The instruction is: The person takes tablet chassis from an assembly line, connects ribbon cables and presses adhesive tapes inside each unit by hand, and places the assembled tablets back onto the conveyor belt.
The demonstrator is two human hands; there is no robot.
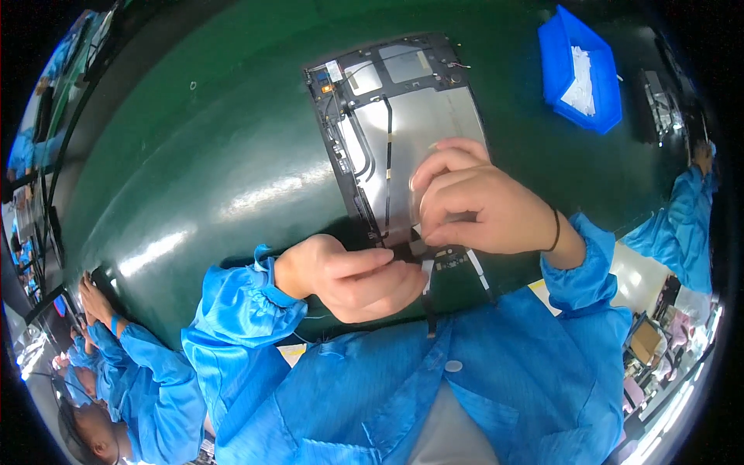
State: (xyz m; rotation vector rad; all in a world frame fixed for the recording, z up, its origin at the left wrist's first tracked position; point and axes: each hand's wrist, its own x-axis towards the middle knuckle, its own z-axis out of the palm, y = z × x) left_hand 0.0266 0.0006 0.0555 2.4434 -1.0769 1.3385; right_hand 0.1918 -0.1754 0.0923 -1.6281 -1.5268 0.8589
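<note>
Panel point(415, 124) lies on the green table point(232, 139), its near end between both hands. Left hand point(353, 279) and right hand point(480, 201) have fingertips drawn nearly together, the left's beside a pale strip point(428, 276); I can't tell what either grips. Fine work there seems under way; the next move likely calls for steady, gentle fingertips.

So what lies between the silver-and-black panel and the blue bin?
Just green tabletop between the silver-and-black panel and the blue bin, as the head view shows.
</note>
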